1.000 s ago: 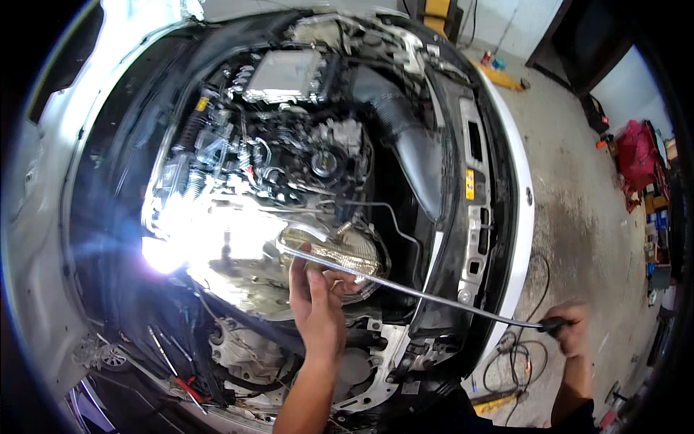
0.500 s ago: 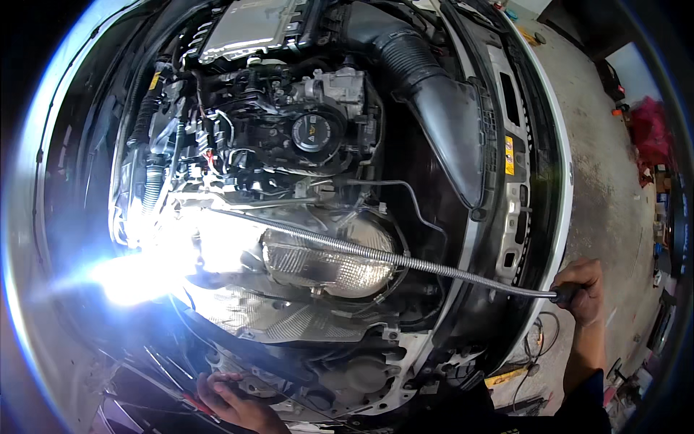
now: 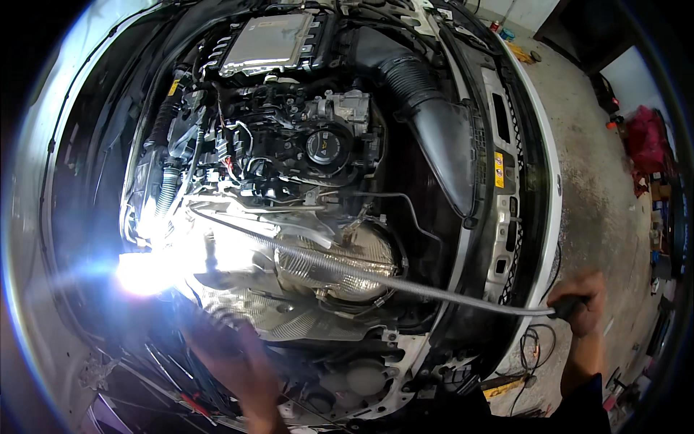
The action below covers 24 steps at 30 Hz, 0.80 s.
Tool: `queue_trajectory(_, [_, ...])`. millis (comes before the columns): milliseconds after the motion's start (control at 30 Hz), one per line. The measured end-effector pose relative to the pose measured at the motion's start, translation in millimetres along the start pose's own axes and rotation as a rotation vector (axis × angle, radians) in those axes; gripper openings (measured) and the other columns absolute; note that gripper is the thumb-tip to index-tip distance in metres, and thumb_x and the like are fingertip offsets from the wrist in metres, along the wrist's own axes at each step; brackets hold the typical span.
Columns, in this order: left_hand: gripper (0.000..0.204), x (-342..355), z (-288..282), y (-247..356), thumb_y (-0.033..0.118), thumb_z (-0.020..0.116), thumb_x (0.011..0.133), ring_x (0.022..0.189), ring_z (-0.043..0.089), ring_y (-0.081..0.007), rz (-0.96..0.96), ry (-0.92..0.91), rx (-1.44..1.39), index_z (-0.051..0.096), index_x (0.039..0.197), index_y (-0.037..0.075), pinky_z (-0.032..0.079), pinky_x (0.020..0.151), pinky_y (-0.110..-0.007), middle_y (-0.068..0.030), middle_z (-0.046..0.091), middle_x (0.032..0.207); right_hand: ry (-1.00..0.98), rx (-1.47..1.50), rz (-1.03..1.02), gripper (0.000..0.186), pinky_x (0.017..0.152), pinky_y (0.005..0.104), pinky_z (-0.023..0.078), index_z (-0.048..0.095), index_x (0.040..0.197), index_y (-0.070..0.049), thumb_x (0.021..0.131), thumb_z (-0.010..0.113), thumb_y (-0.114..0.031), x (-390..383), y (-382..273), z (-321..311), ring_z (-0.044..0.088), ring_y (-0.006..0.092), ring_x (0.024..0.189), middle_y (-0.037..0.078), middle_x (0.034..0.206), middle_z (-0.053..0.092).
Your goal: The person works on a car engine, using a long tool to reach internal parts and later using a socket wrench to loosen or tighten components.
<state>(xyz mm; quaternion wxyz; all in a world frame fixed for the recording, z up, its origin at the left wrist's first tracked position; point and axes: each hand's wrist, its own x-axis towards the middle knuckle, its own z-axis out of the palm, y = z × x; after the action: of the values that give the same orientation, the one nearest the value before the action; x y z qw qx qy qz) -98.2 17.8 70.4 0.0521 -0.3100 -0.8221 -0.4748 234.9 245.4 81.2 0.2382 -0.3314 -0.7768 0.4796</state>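
So the black handle (image 3: pixel 564 309) of a long flexible-shaft tool (image 3: pixel 405 286) was gripped in the right hand (image 3: pixel 587 295), fingers wrapped snugly around it, out past the white edge (image 3: pixel 547 249) of the car. The grey shaft was stretched right across the engine bay, over the shiny embossed heat shield (image 3: pixel 361 249) and below the round black oil cap (image 3: pixel 327 147), with its far end kinda washed out near the glare of a really bright light (image 3: pixel 148 275). The left hand (image 3: pixel 242 362) was caught as a blur below that light, so whether anything was held in its fingers couldn't be told.
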Motion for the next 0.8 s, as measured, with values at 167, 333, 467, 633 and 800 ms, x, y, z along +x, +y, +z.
queue_trajectory(167, [0.038, 135, 15, -27, -0.006, 0.055, 0.082, 0.086, 0.059, -0.0259, 0.648, -0.458, 0.433, 0.053, 0.118, 0.006, 0.048, 0.071, -0.036, -0.0137, 0.06, 0.099, -0.14, 0.099, 0.024, 0.062, 0.04, 0.0221, 0.037, 0.069, 0.078, 0.002, 0.08, 0.06, -0.06, 31, -22, 8, 0.055, 0.0108, 0.041, 0.006, 0.051, 0.057])
queue_trajectory(333, [0.02, 160, 18, -28, -0.002, 0.059, 0.079, 0.08, 0.059, -0.0317, 0.606, -0.63, 0.561, 0.062, 0.098, 0.003, 0.047, 0.07, -0.039, -0.0143, 0.06, 0.088, -0.079, 0.092, -0.022, 0.057, 0.04, 0.0221, 0.034, 0.069, 0.081, 0.002, 0.079, 0.064, -0.055, 54, -35, 11, 0.051, 0.009, 0.039, 0.003, 0.048, 0.054])
queue_trajectory(467, [0.02, 160, 14, 1, -0.006, 0.056, 0.078, 0.077, 0.059, -0.0305, 0.584, -0.488, 0.529, 0.063, 0.095, 0.002, 0.046, 0.067, -0.038, -0.0133, 0.058, 0.083, 0.058, -0.081, -0.003, 0.065, 0.04, 0.0213, 0.032, 0.069, 0.075, -0.001, 0.079, 0.055, -0.064, 50, -37, -3, 0.051, 0.0085, 0.04, 0.003, 0.048, 0.055])
queue_trajectory(633, [0.017, 169, 29, -28, -0.004, 0.055, 0.079, 0.074, 0.057, -0.0341, 0.652, -0.628, 0.46, 0.062, 0.094, 0.0, 0.044, 0.067, -0.041, -0.0163, 0.057, 0.081, -0.108, 0.021, -0.007, 0.057, 0.041, 0.022, 0.034, 0.069, 0.078, 0.0, 0.079, 0.061, -0.056, 64, -39, 6, 0.05, 0.0091, 0.04, 0.003, 0.049, 0.055])
queue_trajectory(800, [0.018, 167, 38, -40, 0.002, 0.054, 0.084, 0.078, 0.059, -0.035, 0.516, -0.709, 0.586, 0.061, 0.1, -0.002, 0.046, 0.07, -0.042, -0.0172, 0.06, 0.086, -0.237, 0.023, -0.033, 0.041, 0.041, 0.0241, 0.034, 0.069, 0.085, -0.001, 0.083, 0.066, -0.042, 90, -48, 25, 0.047, 0.0084, 0.041, 0.0, 0.051, 0.052])
